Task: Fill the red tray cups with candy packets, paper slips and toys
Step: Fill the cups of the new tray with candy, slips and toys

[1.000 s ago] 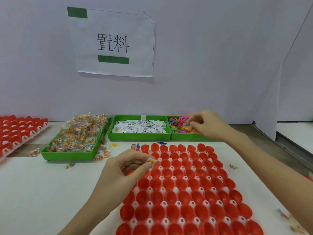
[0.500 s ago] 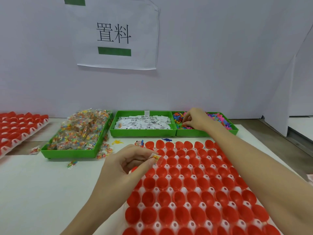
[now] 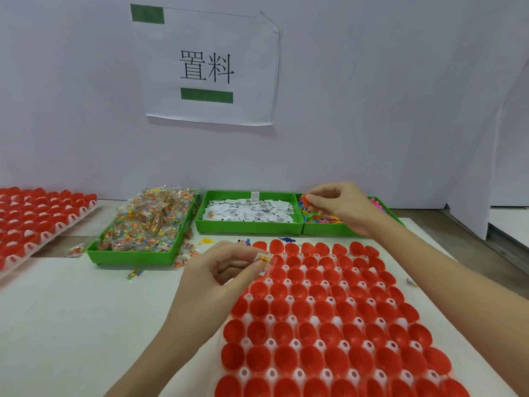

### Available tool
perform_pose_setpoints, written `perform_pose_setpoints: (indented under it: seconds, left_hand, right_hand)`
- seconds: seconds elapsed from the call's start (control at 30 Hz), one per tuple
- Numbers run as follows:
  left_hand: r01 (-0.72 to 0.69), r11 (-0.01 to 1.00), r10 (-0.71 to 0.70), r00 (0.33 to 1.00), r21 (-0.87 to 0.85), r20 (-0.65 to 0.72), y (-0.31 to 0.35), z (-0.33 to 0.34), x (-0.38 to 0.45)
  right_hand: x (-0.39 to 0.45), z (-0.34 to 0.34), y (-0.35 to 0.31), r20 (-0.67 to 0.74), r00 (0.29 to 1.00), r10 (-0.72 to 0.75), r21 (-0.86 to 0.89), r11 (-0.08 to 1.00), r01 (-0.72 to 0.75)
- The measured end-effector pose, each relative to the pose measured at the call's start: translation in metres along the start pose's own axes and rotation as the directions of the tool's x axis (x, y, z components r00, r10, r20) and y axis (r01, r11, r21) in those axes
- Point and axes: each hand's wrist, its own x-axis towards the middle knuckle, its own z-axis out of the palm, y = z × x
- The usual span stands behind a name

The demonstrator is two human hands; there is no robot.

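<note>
Head view: nearly all of the job is left, I judge
Candy bin: heaped
My left hand: pinches a candy packet over the red tray's far-left cups
Tray cups: every one I can see is empty
My right hand: fingers pinching a toy in the toy bin

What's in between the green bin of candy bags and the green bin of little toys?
In the head view, a green plastic bin of white paper slips sits between the candy bin and the toy bin.
</note>
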Motion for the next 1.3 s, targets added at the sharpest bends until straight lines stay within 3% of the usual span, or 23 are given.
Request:
perform_pose_setpoints:
  seconds: [0.17,0.3,0.53,0.77,1.07,1.3]
  left_hand:
    - [0.016,1.0,-0.015,1.0,-0.018,0.005,0.001,0.003,-0.003]
    - [-0.001,1.0,0.001,1.0,-0.03,-0.012,0.001,0.005,-0.005]
    - [-0.003,0.999,0.004,1.0,-0.042,0.025,0.0,0.007,-0.007]
    - [0.049,0.986,-0.036,0.996,-0.158,0.083,0.006,0.005,-0.006]
    - [0.011,0.98,0.019,0.988,-0.197,0.151,0.006,0.004,-0.007]
    - [0.007,0.99,-0.001,0.999,-0.139,0.049,0.004,0.007,-0.007]
  right_hand:
    - [-0.07,0.029,-0.027,0.152,0.987,-0.044,0.279,0.96,0.0]
    - [-0.114,0.053,-0.034,0.232,0.972,-0.041,0.31,0.95,-0.034]
    - [-0.131,0.057,-0.037,0.133,0.991,0.0,0.266,0.963,-0.035]
    - [-0.129,0.049,-0.033,0.232,0.967,0.103,0.501,0.84,-0.209]
    - [-0.132,0.052,-0.035,0.209,0.975,0.079,0.479,0.861,-0.172]
    - [-0.14,0.059,-0.037,0.176,0.983,-0.053,0.192,0.981,0.019]
